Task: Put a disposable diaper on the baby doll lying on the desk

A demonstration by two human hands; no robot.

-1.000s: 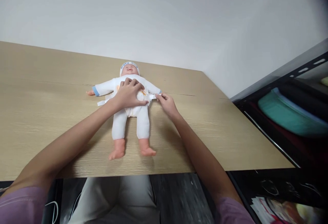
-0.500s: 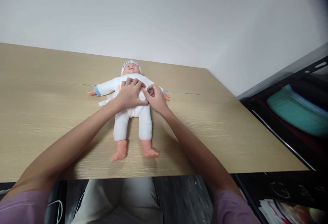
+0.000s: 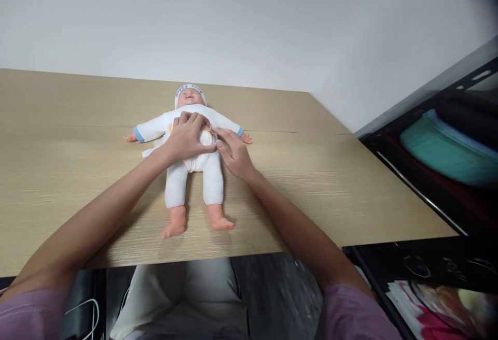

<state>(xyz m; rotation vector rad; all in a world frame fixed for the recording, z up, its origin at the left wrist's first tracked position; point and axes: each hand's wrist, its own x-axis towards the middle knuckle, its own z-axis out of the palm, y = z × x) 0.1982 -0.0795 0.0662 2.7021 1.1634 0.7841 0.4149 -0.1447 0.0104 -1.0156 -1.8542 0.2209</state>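
Observation:
A baby doll (image 3: 174, 187) in white clothes with blue cuffs lies on its back, legs toward me. Around its waist is a white diaper (image 3: 206, 138) with an orange and coloured print on the front. A white side tab (image 3: 148, 152) sticks out at the doll's left-hand side of the view. My left hand (image 3: 189, 135) lies over the diaper front, fingers spread upward and thumb stretched across it. At the diaper's right edge, my right hand (image 3: 235, 154) rests with fingers stretched out and thumb apart, fingertips touching the front. What is under the fingertips is hidden.
The doll lies on a light wooden table (image 3: 311, 184) that meets a white wall (image 3: 155, 24). To the right stands a black rack (image 3: 412, 189) holding a green folded item (image 3: 447, 145). Colourful packages (image 3: 447, 309) sit lower down on the right.
My right hand has gone from curled, pinching fingers to stretched fingers against the diaper's right side. The left hand stays on the front. The view has shifted slightly.

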